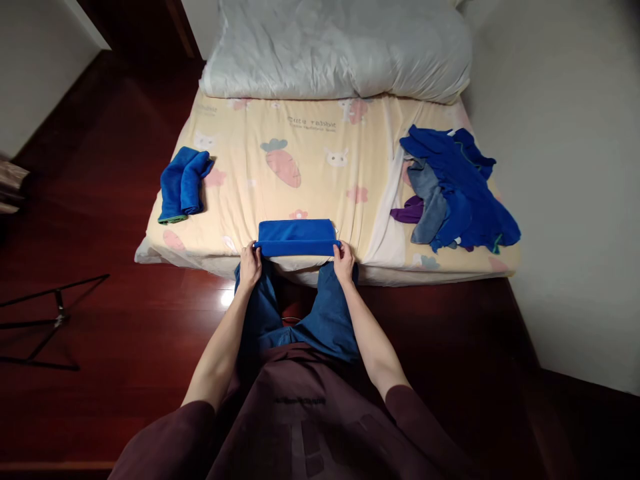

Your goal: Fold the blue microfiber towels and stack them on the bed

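Observation:
A blue towel (296, 231) lies folded into a wide strip at the front edge of the bed, its near part doubled over. My left hand (250, 265) pinches the strip's left end, and my right hand (344, 263) pinches its right end. Two rolled or folded blue towels (183, 181) with green edging rest side by side on the left of the bed. Over on the right is a loose heap of blue cloths (463, 190), with a grey cloth (429, 203) and a purple cloth (409, 211) showing at its left side.
The bed (320, 160) has a yellow sheet printed with carrots and rabbits. A thick pale quilt (340, 50) is bunched across its far end. Black tripod legs (57, 320) stand on the dark red floor at left. A wall (560, 200) borders the right side.

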Tool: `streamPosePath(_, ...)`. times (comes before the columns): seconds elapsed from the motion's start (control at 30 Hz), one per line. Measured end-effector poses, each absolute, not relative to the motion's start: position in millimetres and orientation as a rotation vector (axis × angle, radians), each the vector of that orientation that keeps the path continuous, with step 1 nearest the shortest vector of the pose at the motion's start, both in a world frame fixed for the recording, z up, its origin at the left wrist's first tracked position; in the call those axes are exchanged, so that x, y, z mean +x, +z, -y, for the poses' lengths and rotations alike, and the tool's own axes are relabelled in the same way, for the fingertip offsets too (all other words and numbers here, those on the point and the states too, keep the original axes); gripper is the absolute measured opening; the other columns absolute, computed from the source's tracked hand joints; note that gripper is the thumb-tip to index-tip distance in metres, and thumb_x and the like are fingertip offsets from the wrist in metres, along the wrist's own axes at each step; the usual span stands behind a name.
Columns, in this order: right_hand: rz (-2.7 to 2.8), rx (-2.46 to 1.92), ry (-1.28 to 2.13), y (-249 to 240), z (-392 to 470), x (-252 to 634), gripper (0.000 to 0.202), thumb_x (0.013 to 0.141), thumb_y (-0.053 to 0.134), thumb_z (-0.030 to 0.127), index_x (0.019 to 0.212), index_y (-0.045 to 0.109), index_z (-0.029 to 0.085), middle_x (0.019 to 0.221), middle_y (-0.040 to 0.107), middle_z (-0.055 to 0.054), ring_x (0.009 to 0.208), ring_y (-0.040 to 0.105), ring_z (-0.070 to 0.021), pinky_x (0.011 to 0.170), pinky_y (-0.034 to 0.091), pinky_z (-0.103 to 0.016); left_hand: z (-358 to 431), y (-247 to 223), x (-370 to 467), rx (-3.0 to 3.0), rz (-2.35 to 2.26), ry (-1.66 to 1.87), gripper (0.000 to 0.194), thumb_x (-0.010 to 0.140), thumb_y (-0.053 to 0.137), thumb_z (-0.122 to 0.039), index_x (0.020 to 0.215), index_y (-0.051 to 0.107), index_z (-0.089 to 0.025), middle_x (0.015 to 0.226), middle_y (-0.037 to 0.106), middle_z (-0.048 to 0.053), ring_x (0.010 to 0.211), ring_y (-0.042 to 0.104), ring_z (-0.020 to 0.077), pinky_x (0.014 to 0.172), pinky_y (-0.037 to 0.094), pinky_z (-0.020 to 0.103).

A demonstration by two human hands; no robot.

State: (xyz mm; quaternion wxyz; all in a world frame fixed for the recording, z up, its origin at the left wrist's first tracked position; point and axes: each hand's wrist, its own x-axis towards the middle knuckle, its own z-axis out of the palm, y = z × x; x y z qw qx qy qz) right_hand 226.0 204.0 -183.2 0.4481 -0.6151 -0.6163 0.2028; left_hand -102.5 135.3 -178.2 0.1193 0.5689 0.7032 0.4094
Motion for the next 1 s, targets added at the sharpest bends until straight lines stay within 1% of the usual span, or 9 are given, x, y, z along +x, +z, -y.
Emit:
streamPosePath(0.1, 1.499, -1.555, 0.496, -184.9, -208.3, 225.5, 0.052, 0.098, 0.048, 0.06, 0.113, 0.07, 0.016, 0.093, 0.072, -0.011, 0.084, 0.068, -0.0217, 0.083, 0.056, -0.035, -138.0, -180.1, -103.1, 1.636, -2.068, 1.184, 0.046, 0.105, 0.037, -0.049, 0.133, 0.053, -0.018, 0.111, 0.063, 0.016, 0.108, 0.061, 0.0291, 0.101, 0.048, 0.049)
streamPosePath(0.23, 1.484, -1.57, 0.497, -187.4, -210.3, 225.3, 0.052, 0.097, 0.049, 0.061, 0.112, 0.07, 0.016, 0.089, 0.071, -0.009, 0.076, 0.065, -0.0197, 0.079, 0.055, -0.033, -139.3, -181.7, -103.6, 1.632, -2.083, 1.189, 0.05, 0.104, 0.036, -0.053, 0.135, 0.052, -0.017, 0.109, 0.063, 0.016, 0.105, 0.062, 0.0282, 0.099, 0.049, 0.047)
streamPosePath(0.43, 1.481, -1.552, 0.501, -190.6, -210.7, 226.2, 0.05, 0.097, 0.051, 0.06, 0.112, 0.071, 0.016, 0.087, 0.07, -0.009, 0.077, 0.065, -0.0202, 0.079, 0.055, -0.033, -138.3, -180.4, -102.8, 1.659, -2.085, 1.196, 0.056, 0.104, 0.034, -0.056, 0.139, 0.051, -0.016, 0.101, 0.063, 0.014, 0.098, 0.063, 0.0267, 0.096, 0.05, 0.047)
streamPosePath(0.67, 1.513, -1.557, 0.46, -188.0, -209.9, 225.5, 0.049, 0.098, 0.05, 0.059, 0.112, 0.07, 0.017, 0.085, 0.069, -0.007, 0.073, 0.063, -0.0184, 0.076, 0.055, -0.031, -136.9, -175.5, -102.1, 1.687, -2.092, 1.166, 0.054, 0.104, 0.034, -0.055, 0.139, 0.052, -0.017, 0.103, 0.063, 0.014, 0.099, 0.062, 0.0272, 0.095, 0.051, 0.047)
streamPosePath(0.8, 1.507, -1.564, 0.473, -186.0, -210.3, 225.0, 0.049, 0.097, 0.05, 0.058, 0.111, 0.07, 0.016, 0.086, 0.069, -0.008, 0.074, 0.063, -0.0186, 0.078, 0.055, -0.032, -137.1, -175.2, -102.1, 1.701, -2.085, 1.164, 0.054, 0.104, 0.034, -0.054, 0.139, 0.052, -0.016, 0.105, 0.063, 0.015, 0.1, 0.061, 0.0281, 0.096, 0.05, 0.048)
streamPosePath(0.9, 1.504, -1.565, 0.486, -185.7, -209.8, 224.3, 0.046, 0.097, 0.051, 0.056, 0.113, 0.069, 0.016, 0.088, 0.069, -0.008, 0.074, 0.063, -0.0186, 0.079, 0.055, -0.032, -137.8, -175.7, -102.7, 1.712, -2.084, 1.171, 0.053, 0.104, 0.036, -0.053, 0.138, 0.053, -0.016, 0.104, 0.064, 0.015, 0.1, 0.061, 0.0284, 0.096, 0.05, 0.048)
streamPosePath(1.0, 1.492, -1.571, 0.492, -186.3, -208.0, 223.3, 0.039, 0.097, 0.052, 0.048, 0.117, 0.065, 0.017, 0.088, 0.069, -0.007, 0.073, 0.063, -0.0184, 0.078, 0.055, -0.032, -138.2, -174.9, -104.1, 1.728, -2.097, 1.148, 0.05, 0.104, 0.038, -0.05, 0.138, 0.052, -0.017, 0.102, 0.063, 0.014, 0.1, 0.061, 0.0284, 0.095, 0.051, 0.048)
